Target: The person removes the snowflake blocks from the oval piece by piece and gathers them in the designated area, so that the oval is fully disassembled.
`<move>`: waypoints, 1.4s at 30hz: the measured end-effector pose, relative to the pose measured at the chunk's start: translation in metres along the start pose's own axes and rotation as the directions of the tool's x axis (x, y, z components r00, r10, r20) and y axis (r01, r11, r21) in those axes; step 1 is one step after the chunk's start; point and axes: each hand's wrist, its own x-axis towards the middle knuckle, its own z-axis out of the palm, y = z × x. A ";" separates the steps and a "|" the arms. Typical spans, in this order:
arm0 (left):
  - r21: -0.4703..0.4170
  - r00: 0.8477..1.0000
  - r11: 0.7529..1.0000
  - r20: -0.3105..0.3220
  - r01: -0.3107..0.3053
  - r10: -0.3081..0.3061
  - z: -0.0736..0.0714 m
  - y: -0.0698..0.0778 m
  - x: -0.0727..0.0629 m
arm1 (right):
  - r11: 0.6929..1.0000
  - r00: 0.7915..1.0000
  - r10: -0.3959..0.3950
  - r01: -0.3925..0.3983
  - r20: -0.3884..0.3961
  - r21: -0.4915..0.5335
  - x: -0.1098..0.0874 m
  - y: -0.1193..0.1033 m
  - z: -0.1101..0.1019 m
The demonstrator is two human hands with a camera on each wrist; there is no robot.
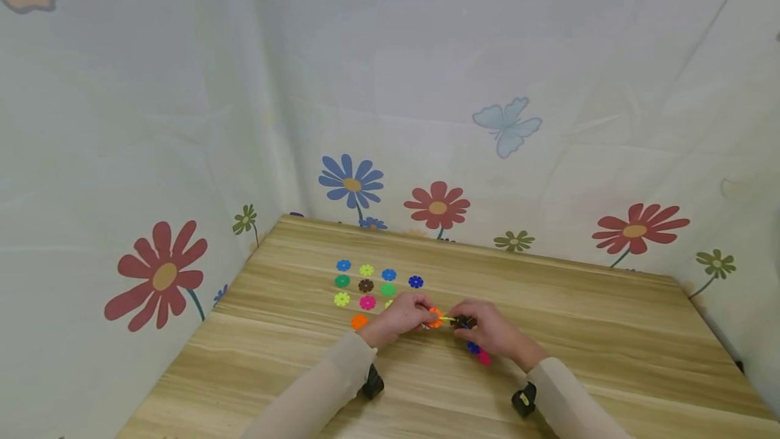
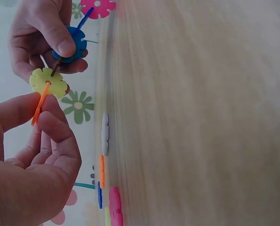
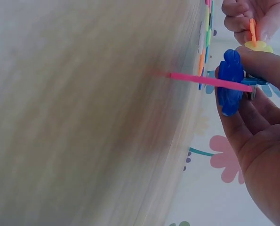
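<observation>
My left hand [image 1: 403,316] pinches an orange notched flower disc [image 1: 435,318] between thumb and fingers. That disc meets a pale yellow disc [image 2: 48,84] edge-on in the left wrist view. A thin brown disc [image 2: 57,66] links the yellow one to a blue disc [image 2: 73,46], which my right hand [image 1: 492,332] grips with thumb and fingers. Beyond it the chain continues with a dark blue disc [image 3: 230,84] and a pink disc [image 3: 201,81] in the right wrist view. Whether the orange disc's slot is fully seated cannot be told.
Left of the hands, loose discs lie in rows on the wooden table [image 1: 585,317], among them a green disc [image 1: 342,280], a brown disc [image 1: 365,286] and an orange disc [image 1: 359,322]. My left forearm hides part of the rows. A flower-printed curtain [image 1: 548,181] hangs behind the table.
</observation>
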 end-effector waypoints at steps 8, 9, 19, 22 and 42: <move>0.055 0.998 0.998 -0.060 -0.008 0.011 0.002 -0.001 0.000 | 1.000 1.000 -0.009 0.009 0.008 0.003 0.000 -0.001 0.000; 0.060 0.998 0.998 -0.066 -0.010 0.014 0.002 0.000 0.000 | 1.000 1.000 -0.003 0.003 0.008 0.005 0.001 -0.002 0.000; 0.068 1.000 0.997 -0.014 -0.025 0.026 -0.004 0.002 -0.001 | 1.000 1.000 0.021 -0.021 0.006 0.013 0.001 -0.005 0.000; 0.077 0.999 0.996 0.002 -0.036 0.036 -0.006 0.003 -0.001 | 1.000 1.000 0.021 -0.021 0.007 0.011 0.002 -0.005 -0.001; 0.142 0.999 0.989 0.002 -0.049 0.049 -0.009 0.003 0.004 | 1.000 1.000 -0.024 0.024 -0.004 0.009 -0.001 0.002 -0.003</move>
